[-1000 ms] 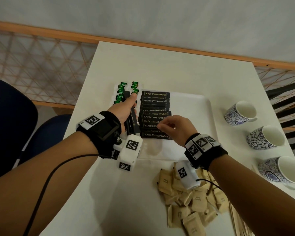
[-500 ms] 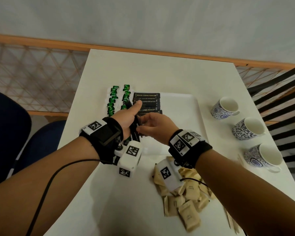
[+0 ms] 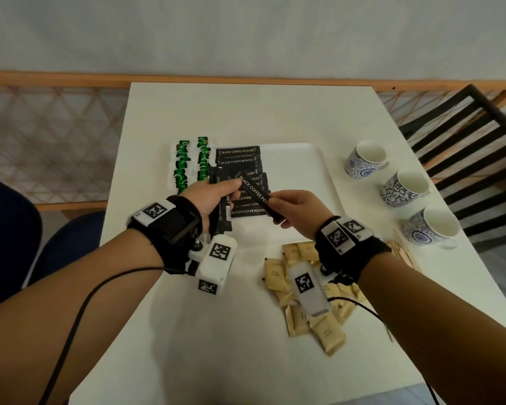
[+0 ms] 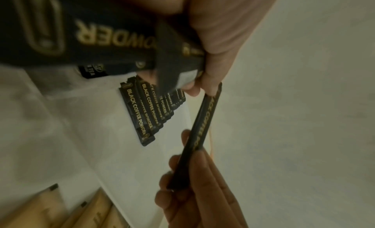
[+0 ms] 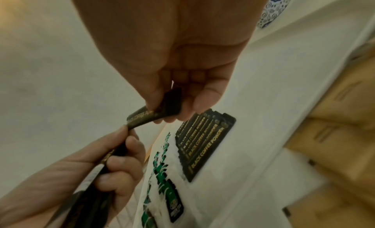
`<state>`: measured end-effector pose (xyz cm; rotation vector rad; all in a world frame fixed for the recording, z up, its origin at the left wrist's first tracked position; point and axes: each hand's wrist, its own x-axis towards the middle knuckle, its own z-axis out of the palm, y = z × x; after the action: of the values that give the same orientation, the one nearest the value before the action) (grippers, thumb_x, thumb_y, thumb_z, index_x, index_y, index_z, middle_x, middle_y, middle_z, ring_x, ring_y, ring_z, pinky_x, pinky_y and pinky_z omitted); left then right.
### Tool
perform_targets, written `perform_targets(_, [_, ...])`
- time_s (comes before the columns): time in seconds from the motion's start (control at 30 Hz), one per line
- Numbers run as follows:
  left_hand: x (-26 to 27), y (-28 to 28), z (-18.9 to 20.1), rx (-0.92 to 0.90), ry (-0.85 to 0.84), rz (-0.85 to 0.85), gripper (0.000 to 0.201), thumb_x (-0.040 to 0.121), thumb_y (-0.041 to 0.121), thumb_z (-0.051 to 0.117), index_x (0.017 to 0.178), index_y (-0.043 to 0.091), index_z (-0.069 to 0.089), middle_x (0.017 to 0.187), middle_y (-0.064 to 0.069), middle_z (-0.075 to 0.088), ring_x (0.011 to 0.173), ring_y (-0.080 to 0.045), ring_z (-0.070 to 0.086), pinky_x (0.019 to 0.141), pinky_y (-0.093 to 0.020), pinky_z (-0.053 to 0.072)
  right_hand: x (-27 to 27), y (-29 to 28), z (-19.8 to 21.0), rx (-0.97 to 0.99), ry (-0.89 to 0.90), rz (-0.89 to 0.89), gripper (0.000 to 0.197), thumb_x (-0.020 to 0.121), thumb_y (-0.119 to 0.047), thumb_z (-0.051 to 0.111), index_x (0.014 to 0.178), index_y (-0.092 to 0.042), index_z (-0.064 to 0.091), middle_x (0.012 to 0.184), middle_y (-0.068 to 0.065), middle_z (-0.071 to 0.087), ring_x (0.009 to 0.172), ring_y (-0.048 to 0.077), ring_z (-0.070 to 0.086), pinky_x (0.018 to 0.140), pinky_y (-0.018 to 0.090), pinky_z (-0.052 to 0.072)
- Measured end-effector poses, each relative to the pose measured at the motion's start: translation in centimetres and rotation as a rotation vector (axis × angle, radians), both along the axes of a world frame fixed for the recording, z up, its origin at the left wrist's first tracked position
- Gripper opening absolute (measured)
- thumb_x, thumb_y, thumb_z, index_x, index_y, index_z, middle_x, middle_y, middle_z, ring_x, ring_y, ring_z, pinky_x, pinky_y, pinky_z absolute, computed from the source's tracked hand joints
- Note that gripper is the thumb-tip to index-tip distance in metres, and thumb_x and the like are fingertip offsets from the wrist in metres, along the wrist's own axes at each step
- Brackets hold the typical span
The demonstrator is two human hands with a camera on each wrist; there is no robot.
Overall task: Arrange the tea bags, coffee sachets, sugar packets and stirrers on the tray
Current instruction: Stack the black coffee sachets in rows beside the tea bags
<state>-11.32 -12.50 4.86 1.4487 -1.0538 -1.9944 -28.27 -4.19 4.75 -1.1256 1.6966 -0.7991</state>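
Observation:
My left hand (image 3: 230,190) grips a bundle of black coffee sachets (image 3: 223,213) above the white tray's (image 3: 304,171) near left part. My right hand (image 3: 272,202) pinches one end of a single black coffee sachet (image 3: 256,192); its other end lies against my left thumb. The left wrist view shows this sachet (image 4: 202,127) edge-on below the bundle (image 4: 101,38). A row of overlapping coffee sachets (image 3: 238,159) lies on the tray, with two columns of green tea bags (image 3: 183,165) to its left. Beige sugar packets (image 3: 301,323) are heaped on the table under my right wrist. Wooden stirrers (image 3: 403,255) lie at the right.
Three blue-patterned cups (image 3: 405,188) stand in a line along the table's right side. A black slatted chair (image 3: 465,135) is beyond them and a dark blue chair (image 3: 9,235) at the left. The tray's right half (image 3: 298,185) is bare.
My right hand left the sachet row on the tray, went to the bundle in my left hand and drew one sachet out to the right. Both hands rose slightly.

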Motion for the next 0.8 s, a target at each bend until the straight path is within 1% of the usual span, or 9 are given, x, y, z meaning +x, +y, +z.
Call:
perform_targets(0.1, [-0.2, 0.1, -0.2, -0.004, -0.033, -0.02, 0.009, 0.089, 0.02, 0.065, 0.081, 0.016, 0.062, 0.069, 0.001, 0.06, 0.051, -0.009, 0.051, 0.049, -0.022, 0.045, -0.9, 0.3, -0.1, -0.01, 0.001, -0.021, 0.02, 0.091, -0.015, 0.06, 0.086, -0.032, 0.069, 0.072, -0.007, 0.066, 0.06, 0.003, 0.057, 0.06, 0.019, 0.047])
perform_targets(0.17, [-0.3, 0.0, -0.1, -0.001, -0.032, 0.024, 0.016, 0.089, 0.028, 0.065, 0.08, 0.016, 0.062, 0.065, 0.001, 0.058, 0.05, -0.011, 0.05, 0.05, -0.023, 0.045, -1.7, -0.1, -0.4, -0.02, 0.069, -0.05, 0.019, 0.088, -0.018, 0.063, 0.082, -0.034, 0.07, 0.069, -0.008, 0.067, 0.062, 0.005, 0.058, 0.06, 0.021, 0.045])
perform_targets(0.3, [-0.2, -0.5, 0.2, 0.065, -0.028, 0.168, 0.028, 0.09, 0.04, 0.06, 0.075, 0.016, 0.058, 0.059, 0.001, 0.052, 0.048, -0.013, 0.047, 0.042, -0.02, 0.042, -3.5, -1.1, -1.4, 0.042, 0.391, 0.079, 0.018, 0.091, -0.024, 0.057, 0.098, -0.028, 0.073, 0.07, -0.014, 0.059, 0.063, 0.006, 0.051, 0.058, 0.019, 0.038])
perform_targets(0.4, [0.1, -1.1, 0.4, 0.128, -0.044, 0.26, 0.023, 0.089, 0.028, 0.054, 0.07, 0.014, 0.052, 0.062, -0.002, 0.048, 0.05, -0.015, 0.044, 0.04, -0.018, 0.039, -3.5, -1.7, -2.1, 0.07, 0.562, 0.218, 0.019, 0.091, -0.026, 0.057, 0.102, -0.029, 0.072, 0.077, -0.016, 0.052, 0.079, 0.01, 0.052, 0.071, 0.022, 0.038])
perform_targets(0.47, [0.3, -1.4, 0.5, 0.131, -0.054, 0.308, 0.018, 0.086, 0.02, 0.05, 0.071, 0.012, 0.051, 0.063, -0.003, 0.047, 0.05, -0.016, 0.042, 0.045, -0.022, 0.039, -3.0, -2.0, -2.8, 0.096, 0.563, 0.239, 0.015, 0.089, -0.027, 0.06, 0.097, -0.031, 0.072, 0.084, -0.014, 0.056, 0.085, 0.01, 0.054, 0.077, 0.022, 0.04])
perform_targets(0.57, [0.7, -1.7, 0.2, 0.098, -0.118, 0.337, 0.019, 0.086, 0.023, 0.05, 0.072, 0.011, 0.054, 0.065, -0.002, 0.044, 0.053, -0.017, 0.039, 0.054, -0.027, 0.036, -2.1, -2.6, -3.5, 0.105, 0.57, 0.298, 0.014, 0.088, -0.027, 0.061, 0.095, -0.032, 0.073, 0.095, -0.012, 0.062, 0.089, 0.009, 0.056, 0.081, 0.023, 0.044])
perform_targets(0.67, [1.0, -2.1, -0.1, 0.094, -0.174, 0.309, 0.015, 0.086, 0.026, 0.056, 0.089, 0.012, 0.06, 0.07, -0.004, 0.042, 0.058, -0.02, 0.042, 0.06, -0.03, 0.04, -1.6, -3.6, -3.8, 0.103, 0.589, 0.346, 0.015, 0.088, -0.028, 0.061, 0.098, -0.031, 0.073, 0.096, -0.012, 0.063, 0.09, 0.009, 0.057, 0.083, 0.024, 0.046])
perform_targets(0.73, [1.3, -2.4, -0.3, 0.116, -0.178, 0.295, 0.019, 0.087, 0.026, 0.061, 0.1, 0.012, 0.061, 0.067, -0.004, 0.043, 0.055, -0.02, 0.044, 0.057, -0.029, 0.043, -1.6, -4.2, -4.0, 0.104, 0.614, 0.362, 0.014, 0.088, -0.029, 0.062, 0.097, -0.03, 0.072, 0.091, -0.013, 0.06, 0.088, 0.009, 0.056, 0.08, 0.024, 0.045])
perform_targets(0.8, [1.6, -2.5, -0.5, 0.118, -0.178, 0.283, 0.018, 0.087, 0.026, 0.065, 0.094, 0.011, 0.059, 0.06, -0.002, 0.045, 0.047, -0.017, 0.042, 0.044, -0.022, 0.04, -1.6, -4.7, -4.1, 0.098, 0.629, 0.357, 0.013, 0.087, -0.03, 0.063, 0.095, -0.03, 0.072, 0.088, -0.014, 0.058, 0.088, 0.009, 0.056, 0.078, 0.024, 0.045])
